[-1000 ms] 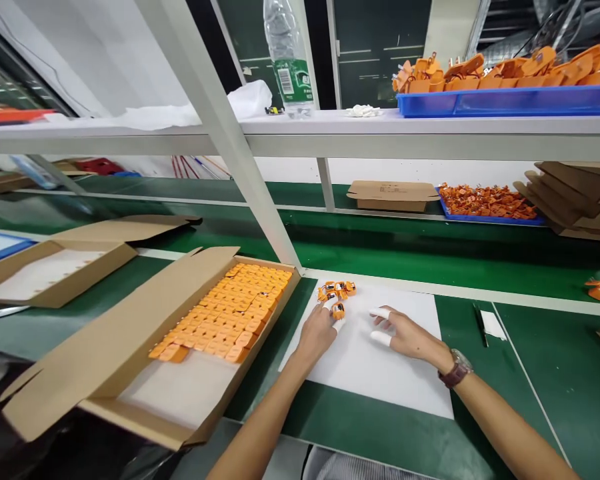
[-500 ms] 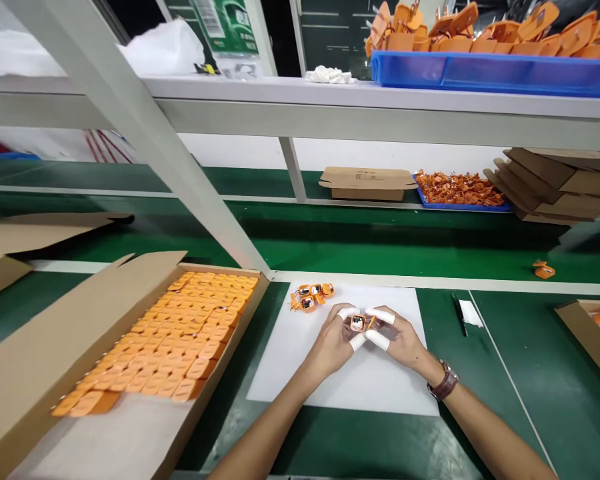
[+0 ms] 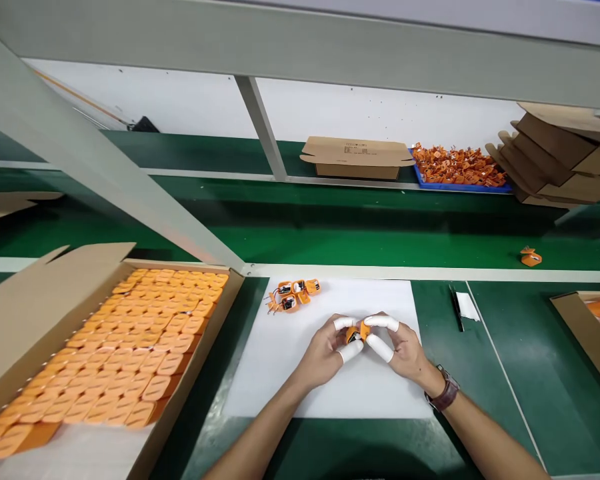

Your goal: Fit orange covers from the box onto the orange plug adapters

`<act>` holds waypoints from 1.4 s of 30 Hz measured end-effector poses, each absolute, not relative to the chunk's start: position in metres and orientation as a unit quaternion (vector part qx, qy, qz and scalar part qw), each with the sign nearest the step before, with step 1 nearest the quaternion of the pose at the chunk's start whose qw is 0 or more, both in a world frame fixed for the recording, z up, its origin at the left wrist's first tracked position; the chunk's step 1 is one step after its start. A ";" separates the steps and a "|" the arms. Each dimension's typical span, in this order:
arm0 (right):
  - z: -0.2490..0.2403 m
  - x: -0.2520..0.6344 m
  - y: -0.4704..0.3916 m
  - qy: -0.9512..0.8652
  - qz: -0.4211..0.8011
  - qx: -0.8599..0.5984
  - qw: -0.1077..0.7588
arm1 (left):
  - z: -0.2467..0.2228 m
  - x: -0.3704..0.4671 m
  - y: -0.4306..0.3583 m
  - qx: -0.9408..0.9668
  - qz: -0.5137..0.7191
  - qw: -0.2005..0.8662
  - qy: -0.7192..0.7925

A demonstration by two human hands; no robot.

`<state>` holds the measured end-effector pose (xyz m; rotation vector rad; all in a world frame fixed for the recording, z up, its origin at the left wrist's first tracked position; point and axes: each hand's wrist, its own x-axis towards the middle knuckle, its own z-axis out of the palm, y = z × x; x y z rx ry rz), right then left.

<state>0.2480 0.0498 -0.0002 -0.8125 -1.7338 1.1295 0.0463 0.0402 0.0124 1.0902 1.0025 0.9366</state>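
Note:
Above a white sheet (image 3: 320, 393), my left hand (image 3: 325, 350) pinches a small orange plastic housing (image 3: 353, 335) with dark parts inside. My right hand (image 3: 400, 347) grips a small orange cover (image 3: 365, 330) between thumb and forefinger, right against the housing. White finger cots sheathe the thumbs and forefingers of both hands. Several more open orange housings (image 3: 293, 293) with white and black parts and wires lie on the sheet's far left corner. Fingers partly hide the two pieces, so I cannot tell whether they are joined.
At left stands an open cardboard box (image 3: 180, 393) with rows of orange units. A pen (image 3: 457, 308) and white slip (image 3: 467, 307) lie right of the sheet. Behind are a closed carton (image 3: 357, 160), a blue tray (image 3: 460, 187) of orange parts and stacked cartons (image 3: 570, 153). Another box (image 3: 575, 327) sits far right.
The camera view has tipped downward, and the upper shelf's bin has left the picture. Between my fingers the orange housing and cover have turned and come closer together.

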 end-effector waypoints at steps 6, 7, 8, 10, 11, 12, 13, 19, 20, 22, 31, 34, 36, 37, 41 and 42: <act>0.010 0.249 0.053 -0.758 0.390 -0.295 0.432 | 0.008 0.045 0.041 0.411 0.433 0.661 0.456; 0.011 0.249 0.053 -0.774 0.366 -0.291 0.427 | 0.007 0.045 0.041 0.401 0.437 0.667 0.452; 0.012 0.249 0.053 -0.787 0.343 -0.292 0.423 | 0.006 0.045 0.040 0.391 0.442 0.672 0.448; 0.012 0.249 0.052 -0.803 0.304 -0.296 0.419 | 0.004 0.048 0.039 0.375 0.455 0.672 0.449; 0.012 0.248 0.050 -0.809 0.289 -0.294 0.419 | 0.003 0.049 0.039 0.370 0.464 0.664 0.454; 0.012 0.246 0.049 -0.815 0.276 -0.291 0.418 | 0.001 0.051 0.038 0.367 0.474 0.654 0.462; 0.011 0.245 0.048 -0.820 0.267 -0.287 0.417 | -0.001 0.053 0.038 0.365 0.483 0.644 0.468; 0.007 0.243 0.049 -0.819 0.244 -0.295 0.428 | -0.008 0.050 0.037 0.359 0.480 0.651 0.466; 0.007 0.243 0.050 -0.818 0.240 -0.297 0.430 | -0.009 0.048 0.037 0.361 0.476 0.659 0.457; 0.006 0.244 0.051 -0.819 0.237 -0.301 0.427 | -0.009 0.045 0.036 0.371 0.472 0.668 0.441; 0.001 0.247 0.052 -0.821 0.305 -0.289 0.387 | -0.017 0.044 0.037 0.441 0.446 0.640 0.444; -0.005 0.249 0.056 -0.754 0.440 -0.306 0.380 | -0.018 0.044 0.036 0.433 0.450 0.639 0.450; -0.011 0.250 0.059 -0.678 0.540 -0.333 0.370 | -0.017 0.044 0.035 0.434 0.450 0.635 0.453; -0.015 0.250 0.060 -0.645 0.579 -0.346 0.359 | -0.016 0.045 0.035 0.440 0.447 0.634 0.452; -0.023 0.249 0.063 -0.585 0.648 -0.372 0.314 | -0.013 0.043 0.035 0.469 0.430 0.637 0.435; -0.023 0.248 0.063 -0.581 0.650 -0.376 0.314 | -0.012 0.043 0.035 0.475 0.428 0.637 0.430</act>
